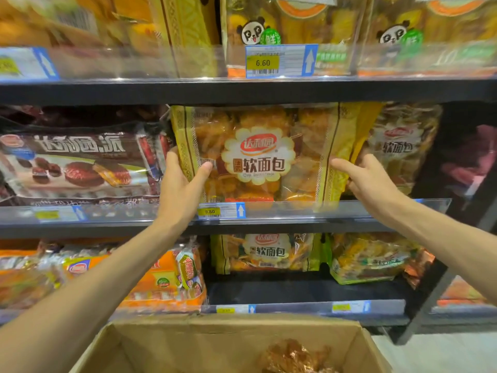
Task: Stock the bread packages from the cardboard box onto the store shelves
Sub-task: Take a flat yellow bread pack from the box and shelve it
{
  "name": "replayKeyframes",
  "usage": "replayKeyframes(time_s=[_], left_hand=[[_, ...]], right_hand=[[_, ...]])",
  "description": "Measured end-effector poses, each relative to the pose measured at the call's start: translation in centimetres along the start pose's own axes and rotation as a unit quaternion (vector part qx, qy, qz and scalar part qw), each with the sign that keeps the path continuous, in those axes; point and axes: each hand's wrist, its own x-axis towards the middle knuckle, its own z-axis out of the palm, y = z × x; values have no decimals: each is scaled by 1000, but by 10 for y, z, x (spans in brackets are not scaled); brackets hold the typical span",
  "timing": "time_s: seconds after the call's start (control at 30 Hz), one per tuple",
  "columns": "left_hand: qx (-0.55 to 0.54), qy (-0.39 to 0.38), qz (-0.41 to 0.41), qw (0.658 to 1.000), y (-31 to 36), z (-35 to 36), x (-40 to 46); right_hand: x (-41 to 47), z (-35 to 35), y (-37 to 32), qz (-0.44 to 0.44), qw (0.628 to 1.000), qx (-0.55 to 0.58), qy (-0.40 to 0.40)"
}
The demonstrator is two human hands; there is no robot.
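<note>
A yellow-edged bread package [258, 157] stands upright on the middle shelf [295, 224], behind its clear price rail. My left hand [183, 184] grips its left edge, thumb across the front. My right hand [368, 176] holds its right edge, thumb on the front and fingers curled behind. A second package of the same bread [403, 146] stands just to the right, behind my right hand. The open cardboard box [231, 343] sits below at the bottom of the view, with one more bread package [295, 356] lying in it.
Chocolate pie bags [78, 162] fill the middle shelf's left side. The upper shelf [242, 90] carries panda-label packs [290, 25]. On the lower shelf are orange packs [161, 281], another bread bag [266, 251] and a green-edged bag [371, 259]. Pale floor [443, 354] shows at the right.
</note>
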Motion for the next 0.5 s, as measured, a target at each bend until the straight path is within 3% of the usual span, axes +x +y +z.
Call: replayKeyframes(time_s=[0.5], left_hand=[[15,26,-35,999,0,-1,-19]], right_hand=[[-20,-1,-10,-10,994,-111,-5]])
